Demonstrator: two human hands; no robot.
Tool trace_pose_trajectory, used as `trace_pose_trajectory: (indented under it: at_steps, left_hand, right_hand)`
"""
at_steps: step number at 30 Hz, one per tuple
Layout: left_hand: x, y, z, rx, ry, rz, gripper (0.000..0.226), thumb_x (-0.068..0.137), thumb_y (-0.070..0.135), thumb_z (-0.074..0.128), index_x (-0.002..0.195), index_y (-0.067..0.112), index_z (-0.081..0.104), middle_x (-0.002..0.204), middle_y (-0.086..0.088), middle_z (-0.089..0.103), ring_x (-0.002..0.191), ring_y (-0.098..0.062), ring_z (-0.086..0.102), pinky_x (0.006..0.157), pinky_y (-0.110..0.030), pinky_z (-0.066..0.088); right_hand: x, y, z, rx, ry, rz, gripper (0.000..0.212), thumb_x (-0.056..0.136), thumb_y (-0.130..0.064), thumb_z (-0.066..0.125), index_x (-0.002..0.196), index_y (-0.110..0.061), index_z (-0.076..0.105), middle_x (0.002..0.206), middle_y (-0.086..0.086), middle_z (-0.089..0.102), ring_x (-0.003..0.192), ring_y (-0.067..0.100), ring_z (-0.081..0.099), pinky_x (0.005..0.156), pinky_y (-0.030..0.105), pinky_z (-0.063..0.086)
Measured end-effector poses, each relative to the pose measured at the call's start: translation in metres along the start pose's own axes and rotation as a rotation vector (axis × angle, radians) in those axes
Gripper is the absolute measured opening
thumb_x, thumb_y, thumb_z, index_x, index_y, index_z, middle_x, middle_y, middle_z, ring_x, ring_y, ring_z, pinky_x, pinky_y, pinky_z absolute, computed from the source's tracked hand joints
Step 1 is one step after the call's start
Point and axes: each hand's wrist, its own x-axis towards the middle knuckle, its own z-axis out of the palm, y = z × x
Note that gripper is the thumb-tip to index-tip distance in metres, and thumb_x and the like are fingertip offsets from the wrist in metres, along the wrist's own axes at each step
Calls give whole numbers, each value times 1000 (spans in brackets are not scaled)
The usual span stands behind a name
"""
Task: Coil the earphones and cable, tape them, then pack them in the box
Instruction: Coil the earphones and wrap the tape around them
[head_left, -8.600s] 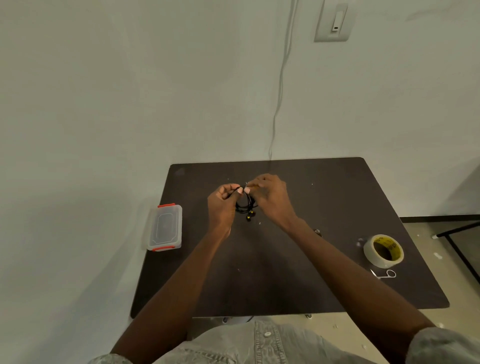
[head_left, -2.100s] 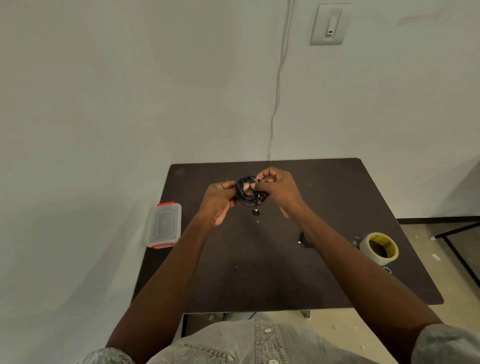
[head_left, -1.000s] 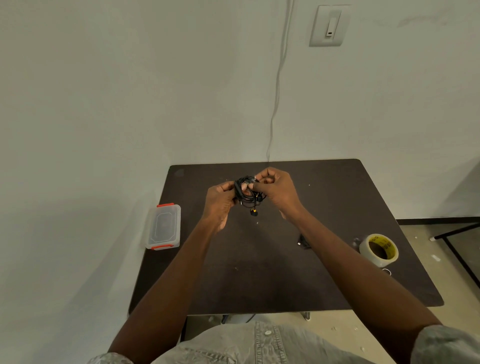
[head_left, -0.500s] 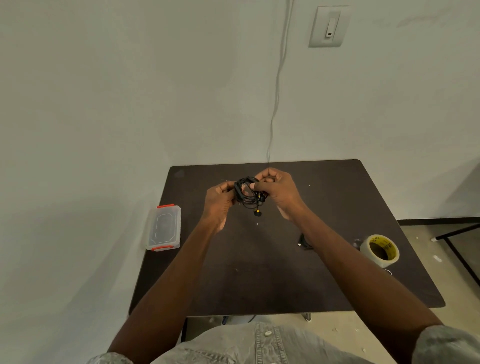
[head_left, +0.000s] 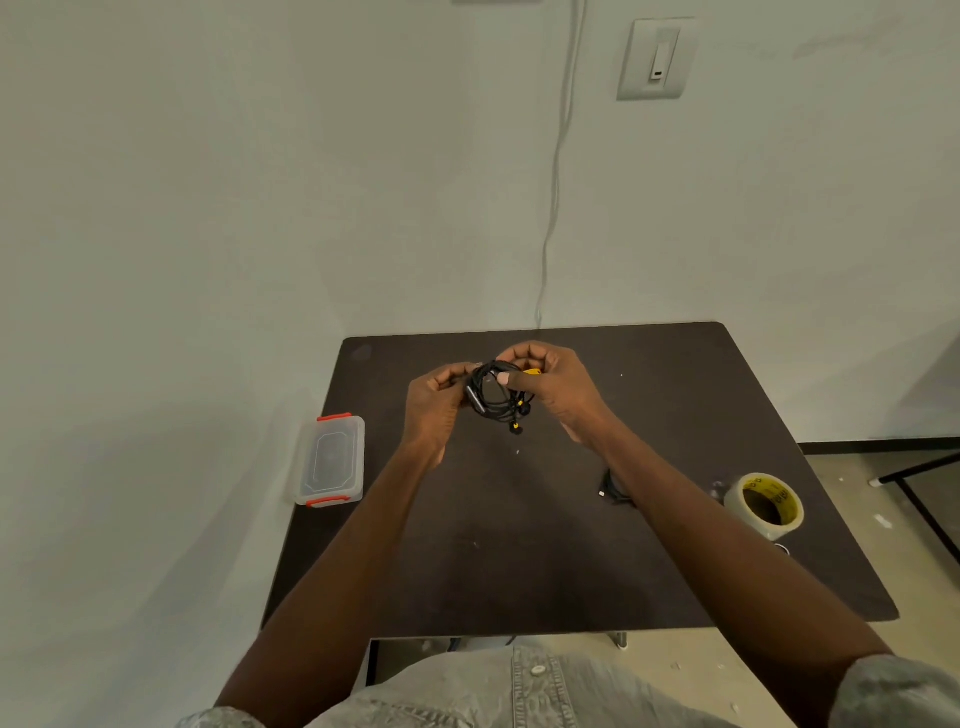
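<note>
Black coiled earphones, one yellow-tipped bud dangling below the loop, are held above the dark table at the centre of the frame. A person's left hand grips the coil's left side with curled fingers, while the right hand pinches its right side between thumb and fingers, a yellow piece showing at the fingertips. To the lower right of the hands, a small black cable lies on the table beside the right forearm. A lidded clear plastic box with red clips sits at the table's left edge, against the pale wall. A roll of clear tape with a yellow core rests near the table's right edge. A light switch is mounted on the wall at upper right.
</note>
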Motion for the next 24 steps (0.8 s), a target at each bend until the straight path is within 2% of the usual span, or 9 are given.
trace_pose_trajectory:
  at_steps: [2,5,9,12,14,18,20,24]
  left_hand:
    - [1,1,-3,35,33,33,13,86,7,68,91,17,76,85,1,75,76,-14,65,69,-29,54]
    - [2,6,-7,64,92,70,7,85,14,72,90,17,76,75,6,74,64,-5,61,60,-23,49]
    - [6,8,-14,90,65,113,6,85,19,72,89,15,75,71,-2,73,56,-13,63,54,-24,47]
    - [7,9,-17,186,35,207,5,87,16,70,87,19,74,67,-1,72,53,-14,63,50,-24,46]
    - [6,8,-19,302,16,324,10,88,13,69,86,20,75,64,3,70,54,-12,63,53,-24,48]
    - [5,2,-29,565,-33,550,10,89,12,68,95,13,76,76,1,73,67,-13,67,64,-33,55]
    - [4,2,-33,641,-32,608,13,89,11,68,99,10,76,82,1,74,69,-9,68,65,-33,55]
    - [3,6,-38,685,-29,615,13,89,10,66,97,10,76,74,-1,72,67,-8,67,64,-34,53]
  right_hand:
    - [0,-1,0,-4,-3,-12,14,80,-6,75,94,-9,71,87,14,72,75,16,65,66,28,51]
    - [0,-2,1,18,-7,-26,16,80,-2,74,95,-6,70,84,13,71,76,21,68,71,33,55]
    - [-2,-3,2,48,-36,-1,17,83,3,70,99,-2,67,81,11,70,70,24,71,62,29,56]
    - [-2,-2,2,108,-49,23,19,85,4,67,102,-4,67,80,10,69,65,21,69,60,27,54]
    - [-2,-3,1,205,-67,53,21,85,6,66,103,-4,67,83,11,68,64,20,68,64,29,56]
    - [-1,-4,-2,302,-142,116,25,84,4,67,109,1,66,90,14,66,67,20,64,71,34,52]
    - [-1,-5,-4,311,-167,156,25,85,4,66,110,2,65,93,16,65,68,18,64,73,35,50]
    - [-3,-7,-3,283,-175,184,14,89,4,61,101,-4,65,87,16,61,68,18,62,74,34,51]
